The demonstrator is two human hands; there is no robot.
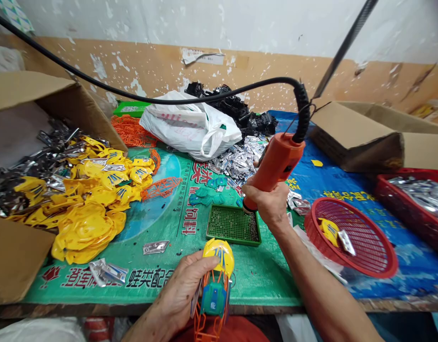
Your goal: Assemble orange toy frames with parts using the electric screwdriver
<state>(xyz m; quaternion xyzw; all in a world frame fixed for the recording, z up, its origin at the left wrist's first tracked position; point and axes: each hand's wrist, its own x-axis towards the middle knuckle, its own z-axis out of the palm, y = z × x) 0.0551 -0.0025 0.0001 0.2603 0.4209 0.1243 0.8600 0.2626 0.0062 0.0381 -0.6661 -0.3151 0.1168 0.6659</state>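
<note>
My left hand (pixel 188 285) grips a toy-like assembly (pixel 213 298) at the table's front edge. It has a yellow shell at the top, a green block in the middle and an orange frame around it, with my thumb on the yellow shell. My right hand (pixel 268 197) is wrapped round an orange power screwdriver (pixel 277 164), which hangs from a black cable. The tool's lower end is over the right part of a green tray (pixel 213 236) of small metal pieces; whether it touches them I cannot tell.
Yellow shells (pixel 87 228) spill from a cardboard box (pixel 19 256) at left. Orange frames, a white bag (pixel 190 128), silver parts (pixel 240 159) and black parts lie behind. Right are a red basket (pixel 389 263), a red crate (pixel 407 202) and another cardboard box (pixel 357 142).
</note>
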